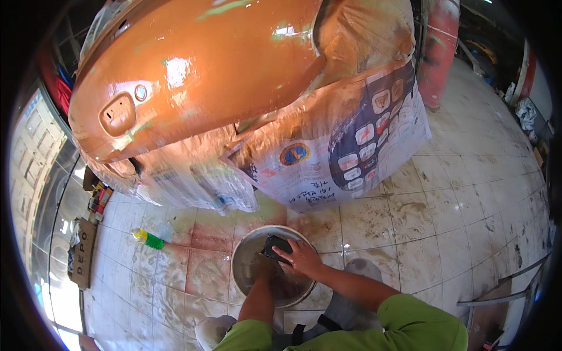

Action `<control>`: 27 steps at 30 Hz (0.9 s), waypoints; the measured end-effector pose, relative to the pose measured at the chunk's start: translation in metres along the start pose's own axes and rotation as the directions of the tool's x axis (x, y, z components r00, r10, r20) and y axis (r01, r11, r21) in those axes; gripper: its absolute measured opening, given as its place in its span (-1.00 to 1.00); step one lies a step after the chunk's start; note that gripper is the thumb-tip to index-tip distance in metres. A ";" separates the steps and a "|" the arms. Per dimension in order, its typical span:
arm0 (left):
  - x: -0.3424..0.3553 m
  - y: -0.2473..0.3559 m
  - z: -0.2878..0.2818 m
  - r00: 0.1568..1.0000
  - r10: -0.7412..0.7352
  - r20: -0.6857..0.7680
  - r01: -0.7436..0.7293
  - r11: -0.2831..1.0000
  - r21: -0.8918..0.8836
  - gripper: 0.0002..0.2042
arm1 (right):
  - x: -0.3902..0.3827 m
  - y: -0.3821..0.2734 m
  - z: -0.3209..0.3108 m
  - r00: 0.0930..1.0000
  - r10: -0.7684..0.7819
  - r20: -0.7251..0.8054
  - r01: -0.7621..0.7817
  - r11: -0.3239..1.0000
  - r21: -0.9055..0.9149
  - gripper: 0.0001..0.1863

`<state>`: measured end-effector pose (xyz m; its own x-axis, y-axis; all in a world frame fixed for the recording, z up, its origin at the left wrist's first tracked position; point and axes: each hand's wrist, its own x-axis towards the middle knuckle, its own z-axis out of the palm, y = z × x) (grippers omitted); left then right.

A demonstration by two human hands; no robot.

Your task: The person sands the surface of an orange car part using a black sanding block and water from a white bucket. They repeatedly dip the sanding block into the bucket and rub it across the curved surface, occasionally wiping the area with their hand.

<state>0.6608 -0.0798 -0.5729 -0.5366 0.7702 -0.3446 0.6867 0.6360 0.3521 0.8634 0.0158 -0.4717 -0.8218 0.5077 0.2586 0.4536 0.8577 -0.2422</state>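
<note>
While our right hand [301, 259] holds a flat black block [276, 247] over the round bucket [235, 270], our left hand [264, 272] dips into murky water [293, 288], too hidden to tell its hold. Orange paint already covers most of the car body panel [216, 82], and printed masking sheets [310, 169] hang below. We judge the wetting of the block under way; how much panel work remains we cannot tell.

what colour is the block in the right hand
Black; the block in the right hand shows best in the head view.
</note>
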 end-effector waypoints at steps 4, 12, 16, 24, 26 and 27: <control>0.051 -0.048 -0.069 0.900 0.182 0.396 -0.351 0.843 0.409 -0.59 | 0.004 -0.014 -0.016 0.973 0.029 -0.230 0.027 0.971 0.236 -0.23; -0.078 0.318 -0.520 0.000 0.950 -0.311 -0.643 0.239 0.728 -0.80 | 0.003 0.006 -0.013 0.940 0.138 -0.312 0.006 0.908 0.420 -0.19; -0.041 0.408 -0.586 -0.367 0.897 -0.247 -0.258 0.156 0.953 -0.44 | 0.007 0.002 -0.010 0.946 0.119 -0.300 0.019 0.907 0.420 -0.17; -0.014 0.413 -0.462 -0.272 0.767 -0.581 -0.300 0.506 0.809 -0.04 | 0.003 0.008 -0.012 0.945 0.121 -0.304 0.009 0.920 0.392 -0.17; -0.002 0.382 -0.433 -0.228 0.796 -0.560 -0.334 0.476 0.813 -0.08 | 0.003 0.010 -0.014 0.953 0.108 -0.282 0.010 0.922 0.388 -0.17; 0.003 0.365 -0.425 -0.195 0.814 -0.547 -0.311 0.477 0.822 -0.10 | 0.004 0.011 -0.015 0.955 0.092 -0.281 0.022 0.926 0.378 -0.16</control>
<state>0.7010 0.1750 -0.0758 0.3955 0.3938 0.8298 0.8979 0.0245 -0.4396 0.8708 0.0287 -0.4596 -0.6463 0.5870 0.4877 0.2715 0.7741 -0.5719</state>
